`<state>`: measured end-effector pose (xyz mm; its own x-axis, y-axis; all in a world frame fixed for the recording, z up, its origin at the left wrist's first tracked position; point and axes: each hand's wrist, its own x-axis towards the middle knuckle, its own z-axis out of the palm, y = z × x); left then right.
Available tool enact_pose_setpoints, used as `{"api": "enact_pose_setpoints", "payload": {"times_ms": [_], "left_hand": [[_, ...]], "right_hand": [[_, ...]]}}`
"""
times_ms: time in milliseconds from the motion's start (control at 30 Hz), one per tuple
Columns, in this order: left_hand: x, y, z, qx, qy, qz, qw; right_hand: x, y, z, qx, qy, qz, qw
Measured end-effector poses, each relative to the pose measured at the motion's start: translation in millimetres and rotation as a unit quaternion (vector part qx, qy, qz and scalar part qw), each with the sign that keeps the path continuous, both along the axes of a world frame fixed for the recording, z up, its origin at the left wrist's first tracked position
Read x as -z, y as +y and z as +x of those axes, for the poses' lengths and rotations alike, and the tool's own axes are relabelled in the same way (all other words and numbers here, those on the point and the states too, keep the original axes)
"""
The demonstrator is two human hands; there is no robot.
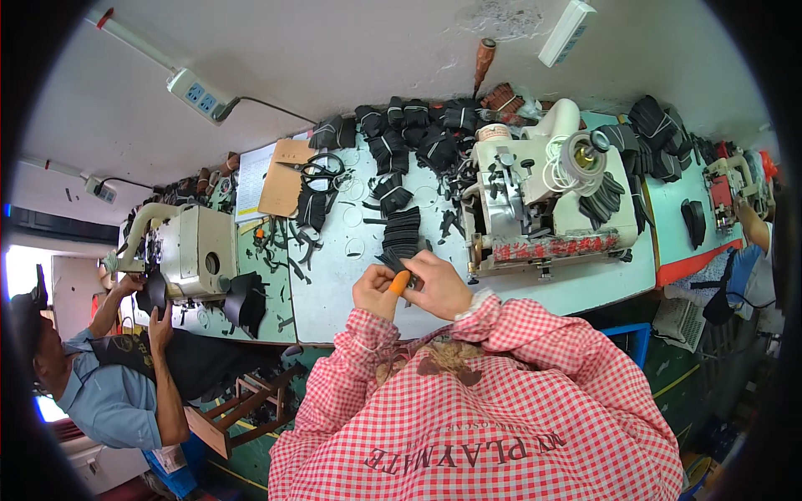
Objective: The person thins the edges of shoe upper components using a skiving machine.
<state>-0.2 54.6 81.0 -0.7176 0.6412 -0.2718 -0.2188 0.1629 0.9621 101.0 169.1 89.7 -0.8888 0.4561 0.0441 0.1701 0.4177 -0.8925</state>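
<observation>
Head view: black strips (402, 233) crosswise

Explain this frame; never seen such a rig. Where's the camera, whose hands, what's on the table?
No robot here: a head-worn fisheye camera looks down, and its lens bends straight edges. The wearer's left hand, with an orange cover on one digit, and right hand hold dark pieces together. On the pale table lie a stack of black pieces, tied black bundles and scissors; a cream machine stands to the right.
</observation>
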Motion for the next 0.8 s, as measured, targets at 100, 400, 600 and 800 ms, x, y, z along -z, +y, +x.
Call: {"api": "enact_pose_setpoints", "payload": {"times_ms": [100, 400, 600, 800], "left_hand": [[-18.4, -4.8, -4.6, 0.056, -0.025, 0.019, 0.998], [-68.6, 13.9, -5.6, 0.210, -0.040, 0.043, 0.976], [-80.6, 30.9, 6.4, 0.233, -0.037, 0.063, 0.970], [-87.9, 50.5, 22.2, 0.272, -0.055, 0.082, 0.957]], "right_hand": [[-29.4, 14.8, 14.2, -0.029, 0.005, -0.091, 0.995], [-87.5, 42.1, 49.0, -0.031, -0.043, -0.300, 0.952], [-102.7, 54.9, 69.5, -0.020, -0.043, -0.285, 0.957], [-114.2, 69.9, 95.6, -0.020, -0.054, -0.296, 0.954]]}}
